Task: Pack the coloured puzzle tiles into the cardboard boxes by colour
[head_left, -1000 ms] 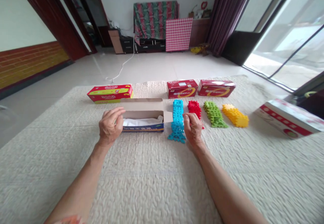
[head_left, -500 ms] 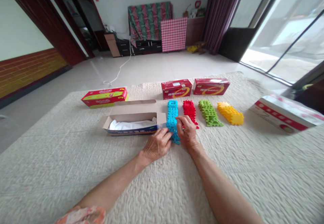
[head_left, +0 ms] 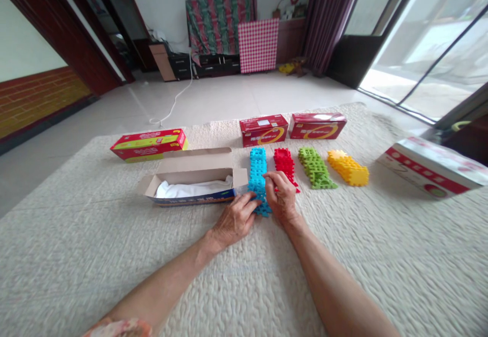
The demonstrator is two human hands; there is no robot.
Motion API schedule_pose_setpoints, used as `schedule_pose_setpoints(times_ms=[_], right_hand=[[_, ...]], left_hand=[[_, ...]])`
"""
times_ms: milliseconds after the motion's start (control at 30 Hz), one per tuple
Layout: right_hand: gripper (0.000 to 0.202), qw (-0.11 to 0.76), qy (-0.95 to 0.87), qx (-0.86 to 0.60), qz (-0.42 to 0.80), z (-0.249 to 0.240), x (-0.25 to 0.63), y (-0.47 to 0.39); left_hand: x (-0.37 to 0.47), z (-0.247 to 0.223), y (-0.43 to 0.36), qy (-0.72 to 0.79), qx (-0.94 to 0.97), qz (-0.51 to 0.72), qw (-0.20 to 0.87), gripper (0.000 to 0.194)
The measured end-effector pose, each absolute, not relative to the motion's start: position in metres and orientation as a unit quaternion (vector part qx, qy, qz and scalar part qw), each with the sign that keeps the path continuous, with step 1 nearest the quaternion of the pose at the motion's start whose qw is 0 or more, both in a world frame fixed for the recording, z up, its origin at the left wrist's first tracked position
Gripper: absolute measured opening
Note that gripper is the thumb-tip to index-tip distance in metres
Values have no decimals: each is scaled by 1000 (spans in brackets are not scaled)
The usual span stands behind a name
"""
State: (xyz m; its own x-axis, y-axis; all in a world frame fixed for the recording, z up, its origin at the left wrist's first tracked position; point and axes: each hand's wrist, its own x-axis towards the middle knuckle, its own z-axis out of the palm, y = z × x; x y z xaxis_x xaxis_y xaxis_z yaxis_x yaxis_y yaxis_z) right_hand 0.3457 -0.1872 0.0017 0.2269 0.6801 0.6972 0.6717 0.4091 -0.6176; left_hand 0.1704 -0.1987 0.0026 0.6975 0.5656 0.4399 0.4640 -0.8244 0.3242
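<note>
A row of blue plastic pieces (head_left: 258, 161) lies on the pale quilted mat, its near end between my two hands. My left hand (head_left: 237, 217) rests at the row's lower left side, fingertips touching the blue pieces. On the other side, my right hand (head_left: 281, 194) has thumb and index finger pinched together at the row's right edge; what is between them is too small to tell. Just right of the blue row lies a row of red pieces (head_left: 284, 161), partly hidden by my right hand. Rows of green pieces (head_left: 315, 168) and yellow pieces (head_left: 348, 168) lie farther right.
Left of my hands stands an open carton (head_left: 198, 198) with white cloth (head_left: 190, 189) inside. Behind are a red-and-yellow box (head_left: 148, 146) and two dark red boxes (head_left: 263, 131), (head_left: 318, 126). A white-and-red box (head_left: 430, 168) sits at the right.
The view has shifted slightly, so the boxes and background sit a little differently in the picture. Both hands remain at the blue row with almost the same pose.
</note>
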Motion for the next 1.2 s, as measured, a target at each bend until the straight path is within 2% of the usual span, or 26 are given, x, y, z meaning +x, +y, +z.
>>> schedule_pose_setpoints(times_ms=[133,400,667,833,933,1100,1200], right_hand=[[19,559,-627,-542,12,4,345,-187],[19,553,-657,-512,4,3,346,-185],[21,461,-746,-480,18,-6,368,-165],[23,468,-744,-477,14,-9,372,-164],[24,476,-742,-471,27,-8,372,-165],[25,481,-736,-474,38,-9,369,-163],[25,496,-725,-478,33,-9,368,-163]], left_hand=[[168,4,-199,272,922,262,86,33],[173,5,-200,277,932,225,63,44],[167,-4,-194,246,933,260,44,41],[154,13,-200,226,944,225,78,47],[154,27,-204,237,944,209,88,43],[171,33,-206,264,933,242,21,26],[187,32,-203,308,932,189,-15,27]])
